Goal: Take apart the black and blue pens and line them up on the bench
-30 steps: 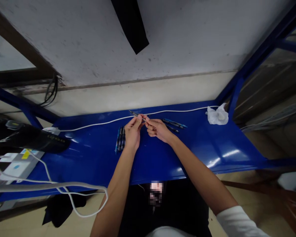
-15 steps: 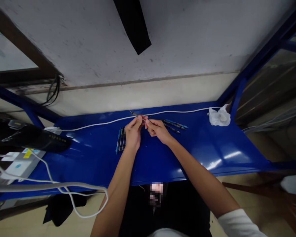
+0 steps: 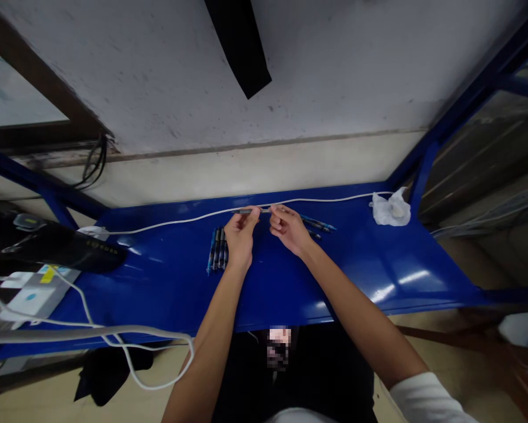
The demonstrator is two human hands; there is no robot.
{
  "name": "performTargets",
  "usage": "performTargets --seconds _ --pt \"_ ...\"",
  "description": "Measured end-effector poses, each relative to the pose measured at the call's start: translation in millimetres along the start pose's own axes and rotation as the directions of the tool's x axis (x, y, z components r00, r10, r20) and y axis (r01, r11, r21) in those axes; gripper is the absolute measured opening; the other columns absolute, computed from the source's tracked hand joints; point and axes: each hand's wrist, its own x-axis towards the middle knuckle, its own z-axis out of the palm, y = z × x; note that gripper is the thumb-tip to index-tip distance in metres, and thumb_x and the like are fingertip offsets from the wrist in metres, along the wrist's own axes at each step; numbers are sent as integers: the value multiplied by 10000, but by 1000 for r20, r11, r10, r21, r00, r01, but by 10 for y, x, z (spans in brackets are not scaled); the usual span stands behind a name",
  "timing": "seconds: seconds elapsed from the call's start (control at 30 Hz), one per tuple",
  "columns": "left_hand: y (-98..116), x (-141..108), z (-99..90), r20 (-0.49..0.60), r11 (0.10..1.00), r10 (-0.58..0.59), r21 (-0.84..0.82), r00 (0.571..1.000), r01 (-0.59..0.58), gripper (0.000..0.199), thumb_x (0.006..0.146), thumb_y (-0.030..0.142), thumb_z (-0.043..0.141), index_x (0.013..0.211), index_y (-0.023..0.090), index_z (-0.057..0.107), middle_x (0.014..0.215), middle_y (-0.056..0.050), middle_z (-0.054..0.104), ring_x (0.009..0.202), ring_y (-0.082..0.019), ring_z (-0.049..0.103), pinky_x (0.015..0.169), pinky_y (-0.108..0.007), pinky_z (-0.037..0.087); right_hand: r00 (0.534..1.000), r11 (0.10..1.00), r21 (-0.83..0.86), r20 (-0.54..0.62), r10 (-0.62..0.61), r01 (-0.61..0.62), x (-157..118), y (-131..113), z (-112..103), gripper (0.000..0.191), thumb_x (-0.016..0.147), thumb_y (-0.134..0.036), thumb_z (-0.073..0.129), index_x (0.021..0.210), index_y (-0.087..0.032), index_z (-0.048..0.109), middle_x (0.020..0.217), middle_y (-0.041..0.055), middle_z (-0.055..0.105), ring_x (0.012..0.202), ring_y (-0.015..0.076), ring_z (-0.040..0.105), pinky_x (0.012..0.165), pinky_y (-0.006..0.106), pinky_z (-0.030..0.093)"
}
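Both hands are raised over the blue shelf, pinching one pen between them. My left hand (image 3: 240,239) is closed on its dark barrel (image 3: 245,211), which points left. A thin, lighter length of the pen (image 3: 264,210) spans the gap between my fingertips. My right hand (image 3: 289,230) pinches the other end; its fingers partly hide that end, and whether it is a separate piece I cannot tell. Beside my left wrist several pens (image 3: 217,249) lie in a row. Behind my right hand lie more pens (image 3: 319,224), partly covered by it.
A white cable (image 3: 180,221) runs along the back of the blue shelf (image 3: 158,294). Crumpled white plastic (image 3: 391,208) sits at the back right. To the left are a black cylindrical object (image 3: 92,249) and a white power strip (image 3: 39,294) with looping cords.
My right hand has moved right, away from my left, exposing a thin length of the pen. The barrel has turned from slanting to nearly level.
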Motion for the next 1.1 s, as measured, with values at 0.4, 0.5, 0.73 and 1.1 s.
performTargets --seconds 0.4,0.5,0.73,1.1 --pt "52 5 21 -56 997 -65 -34 996 63 439 915 650 868 927 211 855 1028 -83 832 955 -183 761 856 -298 566 975 973 150 -160 -151 175 124 -227 -241 483 997 -653 764 851 -279 497 661 -98 335 556 117 339 563 252 414" --pt "62 40 -6 -98 980 -164 -126 982 151 453 899 653 884 923 203 841 981 -77 818 908 -161 750 818 -276 547 990 985 133 -103 -98 111 91 -273 -318 590 1032 -690 647 733 -276 353 618 -100 171 538 124 84 456 282 182" --pt "75 48 -14 -83 952 -249 -207 965 227 465 849 654 930 890 204 820 949 -60 791 854 -137 713 779 -265 522 989 965 232 -101 -105 126 33 -276 -417 565 992 -589 531 691 -267 178 561 -89 135 545 121 17 459 307 164" --pt "82 28 10 -33 961 -233 -160 972 225 479 869 682 902 842 215 796 907 -55 773 783 -138 678 751 -280 519 987 965 213 -82 -136 151 37 -269 -418 592 969 -633 578 697 -268 200 571 -91 136 540 118 24 462 295 172"
